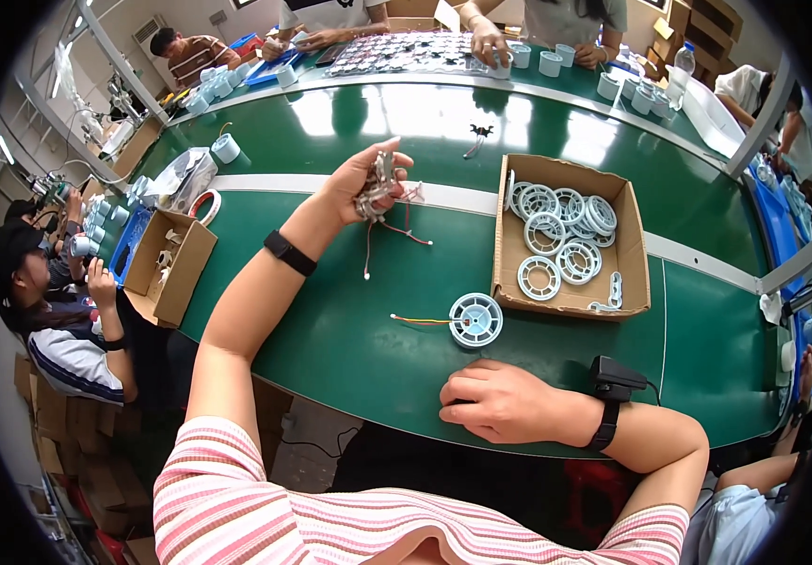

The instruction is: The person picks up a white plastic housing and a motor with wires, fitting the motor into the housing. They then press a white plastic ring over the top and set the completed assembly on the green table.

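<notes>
My left hand (354, 188) is raised over the middle of the green table, its fingers curled around a bunch of small greyish parts with wires (376, 196). Thin red and white leads with small white plugs hang from the bunch. My right hand (500, 400) rests near the table's front edge with its fingers curled under; a dark spot shows below them, but what they hold, if anything, is hidden. Just beyond it lies a round light-blue spoked plastic part (475, 320), with red and yellow wires running out to its left, apart from both hands.
Right of centre stands an open cardboard box (570, 303) of light-blue plastic rings (545, 234). A smaller cardboard box (184, 273) and a tape roll (204, 207) sit at the left. A small black wired part (481, 130) lies farther back. Other people work around the table.
</notes>
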Demonstrator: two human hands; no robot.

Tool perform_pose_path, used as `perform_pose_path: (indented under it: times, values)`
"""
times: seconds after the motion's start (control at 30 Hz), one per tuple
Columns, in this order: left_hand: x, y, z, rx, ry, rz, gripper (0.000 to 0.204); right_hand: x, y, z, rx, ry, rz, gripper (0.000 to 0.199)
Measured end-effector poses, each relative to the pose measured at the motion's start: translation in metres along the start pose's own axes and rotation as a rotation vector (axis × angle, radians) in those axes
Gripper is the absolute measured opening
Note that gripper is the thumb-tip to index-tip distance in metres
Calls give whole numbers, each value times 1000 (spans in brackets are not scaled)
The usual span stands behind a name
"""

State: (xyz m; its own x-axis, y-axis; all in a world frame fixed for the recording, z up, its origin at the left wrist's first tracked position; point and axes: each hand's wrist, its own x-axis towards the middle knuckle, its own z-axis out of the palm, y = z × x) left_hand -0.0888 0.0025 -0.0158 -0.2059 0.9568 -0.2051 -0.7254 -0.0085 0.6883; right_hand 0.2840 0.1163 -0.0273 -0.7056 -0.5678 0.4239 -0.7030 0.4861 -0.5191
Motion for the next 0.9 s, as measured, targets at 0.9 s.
perform_pose_path:
  times: [0.9]
  values:
    - [232, -5, 58, 2207, -117, 844, 43, -5, -1, 6, 73, 24, 20, 16]
